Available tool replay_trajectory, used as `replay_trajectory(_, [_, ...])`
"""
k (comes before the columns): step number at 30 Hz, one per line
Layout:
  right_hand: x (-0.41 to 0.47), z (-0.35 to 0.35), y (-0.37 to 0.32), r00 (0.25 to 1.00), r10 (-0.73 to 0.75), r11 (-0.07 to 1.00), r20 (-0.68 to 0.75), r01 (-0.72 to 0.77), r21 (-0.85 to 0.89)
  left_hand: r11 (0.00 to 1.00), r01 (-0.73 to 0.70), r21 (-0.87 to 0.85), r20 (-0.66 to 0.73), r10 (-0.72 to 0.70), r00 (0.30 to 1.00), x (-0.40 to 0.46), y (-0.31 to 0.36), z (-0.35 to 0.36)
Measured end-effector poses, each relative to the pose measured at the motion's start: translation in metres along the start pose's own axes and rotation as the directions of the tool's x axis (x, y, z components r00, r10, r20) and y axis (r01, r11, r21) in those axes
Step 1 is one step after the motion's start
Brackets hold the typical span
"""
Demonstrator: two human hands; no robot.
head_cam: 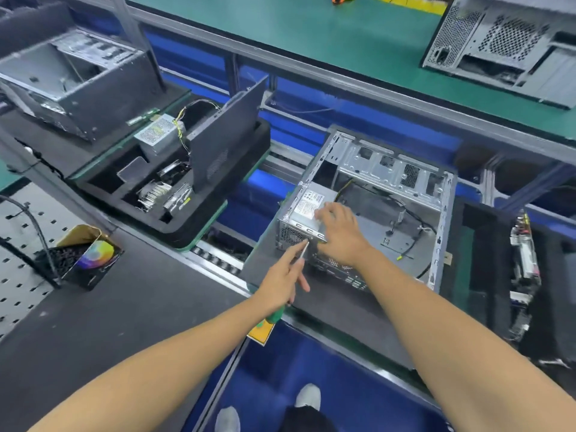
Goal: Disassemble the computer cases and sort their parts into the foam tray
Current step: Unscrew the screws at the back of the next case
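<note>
An open silver computer case [389,169] lies on a dark pad in front of me, with a grey power supply [307,207] in its near left corner. My right hand [338,233] rests on the power supply's top and near edge. My left hand [282,280] grips a green-handled screwdriver [300,252], its tip at the power supply's near face. A black foam tray [174,226] at the left holds a power supply unit [159,135], a heatsink, a drive and an upright dark side panel [224,135].
Another open case [71,82] sits at the far left and a third [505,45] on the green bench at the back right. A small box of screws [84,257] stands on the near-left mat. A motherboard [525,269] lies in foam at the right. Rollers run between the pallets.
</note>
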State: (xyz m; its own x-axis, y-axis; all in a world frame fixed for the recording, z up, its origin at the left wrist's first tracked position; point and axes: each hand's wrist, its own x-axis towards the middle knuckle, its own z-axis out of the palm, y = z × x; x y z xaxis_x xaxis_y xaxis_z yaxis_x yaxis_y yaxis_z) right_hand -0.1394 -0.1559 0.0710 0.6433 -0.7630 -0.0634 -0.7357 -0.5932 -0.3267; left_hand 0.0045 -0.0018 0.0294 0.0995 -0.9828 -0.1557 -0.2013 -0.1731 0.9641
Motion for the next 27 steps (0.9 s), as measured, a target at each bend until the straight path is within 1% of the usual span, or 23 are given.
replay_trajectory(7, [-0.001, 0.003, 0.002, 0.997, -0.022, 1.000, -0.079, 0.021, -0.009, 0.996, -0.034, -0.084, 0.035, 0.037, 0.999, 0.007, -0.011, -0.005])
replay_trajectory(14, [-0.002, 0.003, -0.001, 0.992, -0.031, 0.998, -0.120, 0.025, -0.050, 0.983, 0.009, -0.183, 0.009, -0.008, 1.000, 0.011, -0.004, -0.004])
replay_trajectory(18, [-0.001, 0.003, -0.001, 0.990, -0.047, 0.996, -0.131, 0.036, -0.085, 0.983, 0.026, -0.184, 0.029, -0.021, 0.999, 0.012, -0.003, -0.008])
replay_trajectory(23, [0.000, 0.004, 0.000, 0.991, -0.031, 0.997, -0.130, 0.021, -0.079, 0.983, 0.030, -0.180, 0.022, -0.027, 0.999, 0.010, -0.002, -0.006])
replay_trajectory(27, [0.000, 0.006, 0.000, 0.992, -0.022, 0.997, -0.123, 0.013, -0.076, 0.989, 0.018, -0.145, 0.018, -0.016, 1.000, 0.010, 0.001, -0.003])
